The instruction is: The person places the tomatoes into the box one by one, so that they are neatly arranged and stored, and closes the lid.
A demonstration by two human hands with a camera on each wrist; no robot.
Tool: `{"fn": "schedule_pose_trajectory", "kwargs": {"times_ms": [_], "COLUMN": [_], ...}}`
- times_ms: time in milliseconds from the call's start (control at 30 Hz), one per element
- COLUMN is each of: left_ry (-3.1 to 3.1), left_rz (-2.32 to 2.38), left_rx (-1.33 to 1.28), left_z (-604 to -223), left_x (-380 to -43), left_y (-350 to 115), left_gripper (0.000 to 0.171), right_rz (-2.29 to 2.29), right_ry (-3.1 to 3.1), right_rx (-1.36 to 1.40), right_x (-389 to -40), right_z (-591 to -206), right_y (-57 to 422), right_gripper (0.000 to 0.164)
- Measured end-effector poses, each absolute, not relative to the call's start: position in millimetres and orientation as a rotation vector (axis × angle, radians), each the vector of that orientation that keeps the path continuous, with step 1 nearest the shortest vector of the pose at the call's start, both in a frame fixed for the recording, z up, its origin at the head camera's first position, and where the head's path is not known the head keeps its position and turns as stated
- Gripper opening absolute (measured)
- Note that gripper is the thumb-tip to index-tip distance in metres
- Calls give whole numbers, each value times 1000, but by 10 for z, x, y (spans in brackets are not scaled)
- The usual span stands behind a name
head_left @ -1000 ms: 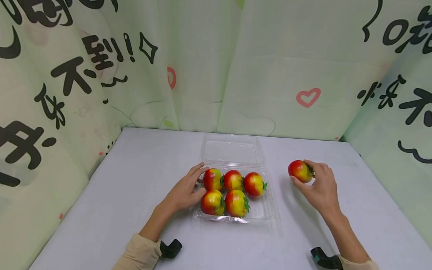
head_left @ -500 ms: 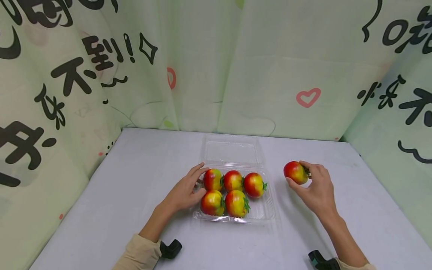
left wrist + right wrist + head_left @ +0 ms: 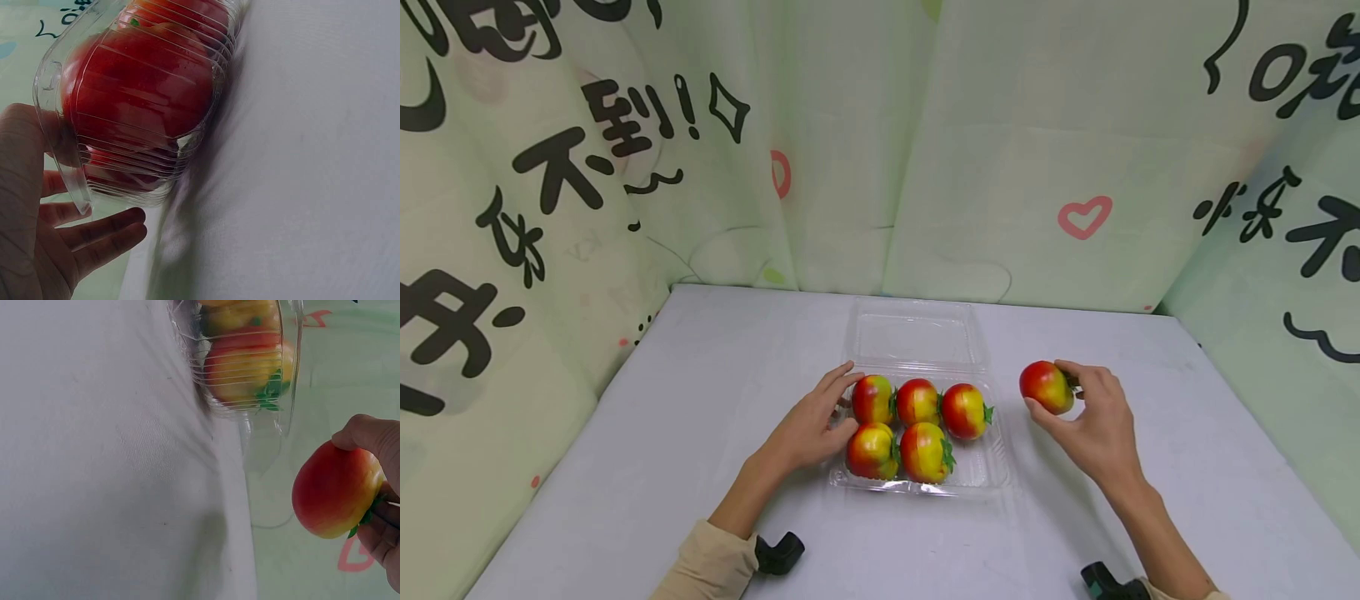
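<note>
My right hand (image 3: 1097, 412) pinches a red-and-yellow fruit (image 3: 1047, 387) with a green leafy end, between thumb and fingers. It is held above the table, right of a clear plastic clamshell box (image 3: 977, 471), and apart from it. The right wrist view shows the held fruit (image 3: 334, 490) with its leaves turned towards the palm. Several similar fruits (image 3: 927, 452) sit in two rows in the box, three behind and two in front. My left hand (image 3: 811, 425) rests at the box's left edge, thumb at the rim (image 3: 40, 94), other fingers loosely extended; some contact is hidden.
The box's lid (image 3: 917, 333) lies folded back behind it. Right of the front row, a bare compartment (image 3: 977, 458) shows in the box. The white table (image 3: 737, 333) is enclosed by a pale green printed curtain (image 3: 1000, 167).
My right hand has moved left with the fruit, slightly nearer the box. The left hand, the box and the fruits in it have stayed put.
</note>
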State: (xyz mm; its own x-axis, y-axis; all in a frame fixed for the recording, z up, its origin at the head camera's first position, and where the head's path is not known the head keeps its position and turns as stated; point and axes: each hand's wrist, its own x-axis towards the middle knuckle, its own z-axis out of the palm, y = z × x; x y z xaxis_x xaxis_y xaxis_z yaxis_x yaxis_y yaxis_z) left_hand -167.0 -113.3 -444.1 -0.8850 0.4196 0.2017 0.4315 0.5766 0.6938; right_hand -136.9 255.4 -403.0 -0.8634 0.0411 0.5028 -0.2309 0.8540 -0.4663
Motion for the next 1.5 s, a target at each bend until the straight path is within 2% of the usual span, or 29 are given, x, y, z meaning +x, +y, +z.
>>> {"fn": "schedule_pose_trajectory", "kwargs": {"times_ms": [1500], "left_ry": [-2779], "left_rz": [-1262], "left_rx": [-735], "left_z": [-4433], "left_x": [-1666], "left_y": [-1127], "left_gripper": [68], "right_rz": [777], "right_ry": [-2498], "right_rx": [241], "right_x": [-1030], "right_z": [-4009], "right_y": [2153], "right_gripper": [64]}}
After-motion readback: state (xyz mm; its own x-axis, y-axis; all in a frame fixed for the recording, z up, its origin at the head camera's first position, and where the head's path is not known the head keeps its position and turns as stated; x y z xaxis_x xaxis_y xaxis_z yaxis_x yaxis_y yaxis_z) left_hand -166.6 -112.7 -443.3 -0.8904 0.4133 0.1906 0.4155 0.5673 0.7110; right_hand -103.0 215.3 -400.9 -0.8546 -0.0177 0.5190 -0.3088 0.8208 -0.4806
